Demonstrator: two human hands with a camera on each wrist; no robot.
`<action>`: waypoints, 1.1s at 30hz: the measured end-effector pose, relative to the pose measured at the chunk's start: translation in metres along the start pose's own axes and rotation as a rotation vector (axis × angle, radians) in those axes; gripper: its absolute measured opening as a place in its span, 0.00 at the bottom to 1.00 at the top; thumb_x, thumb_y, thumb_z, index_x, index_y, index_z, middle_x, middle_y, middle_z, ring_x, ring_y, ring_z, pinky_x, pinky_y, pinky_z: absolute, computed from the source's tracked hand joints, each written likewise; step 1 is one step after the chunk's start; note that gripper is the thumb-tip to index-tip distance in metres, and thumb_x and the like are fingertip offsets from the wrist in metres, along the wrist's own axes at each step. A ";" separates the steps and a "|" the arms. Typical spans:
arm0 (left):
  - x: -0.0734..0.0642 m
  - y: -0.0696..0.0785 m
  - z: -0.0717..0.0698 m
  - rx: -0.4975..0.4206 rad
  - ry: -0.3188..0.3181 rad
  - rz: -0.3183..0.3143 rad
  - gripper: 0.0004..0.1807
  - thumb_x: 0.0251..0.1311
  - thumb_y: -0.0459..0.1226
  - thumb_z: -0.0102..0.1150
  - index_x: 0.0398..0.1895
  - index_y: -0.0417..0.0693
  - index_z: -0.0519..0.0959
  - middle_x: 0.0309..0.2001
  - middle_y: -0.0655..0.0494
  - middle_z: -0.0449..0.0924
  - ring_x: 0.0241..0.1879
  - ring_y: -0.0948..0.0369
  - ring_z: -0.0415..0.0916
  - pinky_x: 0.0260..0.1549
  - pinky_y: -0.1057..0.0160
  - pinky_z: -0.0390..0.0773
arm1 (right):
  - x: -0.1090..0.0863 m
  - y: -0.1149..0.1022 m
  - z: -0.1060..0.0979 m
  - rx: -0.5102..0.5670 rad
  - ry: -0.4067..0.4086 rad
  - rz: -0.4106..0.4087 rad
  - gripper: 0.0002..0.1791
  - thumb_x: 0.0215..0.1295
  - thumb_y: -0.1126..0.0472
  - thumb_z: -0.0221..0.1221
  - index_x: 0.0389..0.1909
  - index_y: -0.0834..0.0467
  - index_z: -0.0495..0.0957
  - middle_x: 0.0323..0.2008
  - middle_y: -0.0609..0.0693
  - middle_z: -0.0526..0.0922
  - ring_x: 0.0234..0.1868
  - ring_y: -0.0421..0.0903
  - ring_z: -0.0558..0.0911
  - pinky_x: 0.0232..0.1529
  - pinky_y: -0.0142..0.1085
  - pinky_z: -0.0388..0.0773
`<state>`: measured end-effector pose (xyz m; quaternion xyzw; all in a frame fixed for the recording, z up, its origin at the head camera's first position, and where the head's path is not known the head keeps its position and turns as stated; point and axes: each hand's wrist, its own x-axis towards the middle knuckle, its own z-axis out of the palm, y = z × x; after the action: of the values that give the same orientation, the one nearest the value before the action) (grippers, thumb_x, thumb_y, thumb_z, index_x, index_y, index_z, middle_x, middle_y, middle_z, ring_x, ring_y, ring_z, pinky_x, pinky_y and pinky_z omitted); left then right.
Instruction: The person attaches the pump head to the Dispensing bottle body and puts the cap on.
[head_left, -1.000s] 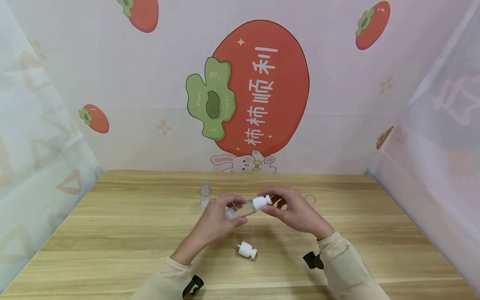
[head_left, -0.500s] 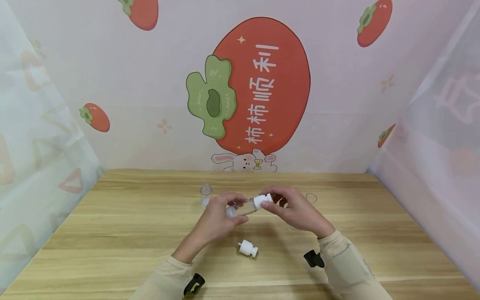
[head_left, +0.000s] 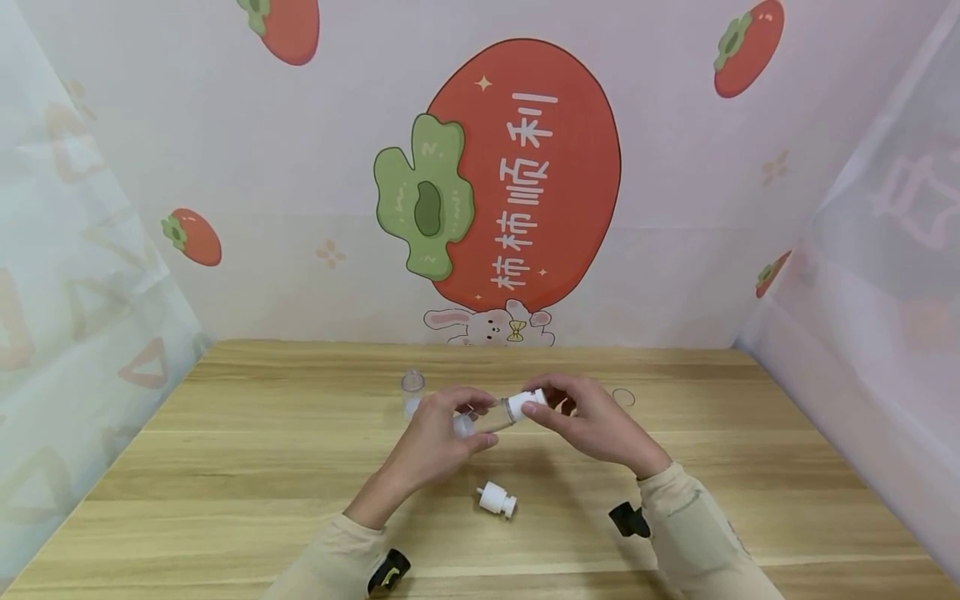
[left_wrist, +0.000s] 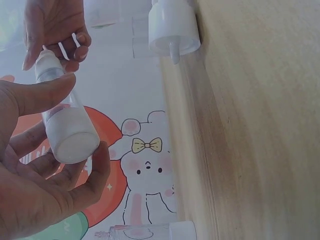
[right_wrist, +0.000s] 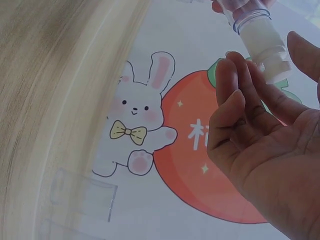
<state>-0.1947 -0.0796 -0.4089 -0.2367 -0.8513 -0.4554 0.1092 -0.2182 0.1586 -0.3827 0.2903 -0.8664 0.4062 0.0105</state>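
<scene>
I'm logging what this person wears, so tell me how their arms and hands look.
The left hand and right hand are ungloved. The sleeves are long and beige. A chunky black piece shows beside each sleeve, and the left one bears a yellowish mark.

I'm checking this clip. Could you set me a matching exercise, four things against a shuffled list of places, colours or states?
Things:
1. bottle with the white top
2. loose pump head
3. second bottle
4. rabbit's bow

Places, colours, states:
A. standing on the table, beyond the left hand
B. yellow
C. tilted, gripped in the left hand's fingers
D. lying on its side on the table

Pairs: 1-C, 2-D, 3-A, 4-B
</scene>
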 end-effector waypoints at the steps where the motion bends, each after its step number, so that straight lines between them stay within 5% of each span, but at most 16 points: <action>1: 0.000 0.000 0.000 0.003 0.002 0.004 0.18 0.50 0.29 0.77 0.46 0.43 0.85 0.40 0.57 0.83 0.41 0.56 0.79 0.45 0.55 0.78 | 0.000 0.000 0.000 0.000 0.001 0.000 0.13 0.70 0.53 0.65 0.50 0.53 0.83 0.34 0.42 0.83 0.36 0.45 0.80 0.39 0.38 0.78; 19: 0.001 -0.002 0.001 0.003 -0.006 0.007 0.18 0.51 0.30 0.77 0.46 0.44 0.85 0.40 0.56 0.84 0.41 0.55 0.79 0.45 0.54 0.78 | -0.003 0.003 -0.003 0.043 -0.012 -0.077 0.24 0.64 0.58 0.70 0.60 0.53 0.78 0.51 0.45 0.82 0.45 0.45 0.82 0.45 0.38 0.80; 33: 0.000 0.000 0.000 -0.013 -0.018 -0.012 0.19 0.51 0.29 0.77 0.47 0.40 0.84 0.41 0.51 0.84 0.42 0.57 0.78 0.45 0.54 0.77 | -0.002 0.003 -0.003 0.049 -0.031 -0.150 0.18 0.65 0.67 0.67 0.55 0.55 0.80 0.48 0.45 0.83 0.44 0.48 0.82 0.44 0.39 0.81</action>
<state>-0.1946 -0.0797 -0.4086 -0.2362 -0.8508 -0.4593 0.0973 -0.2183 0.1633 -0.3833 0.3609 -0.8320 0.4208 0.0204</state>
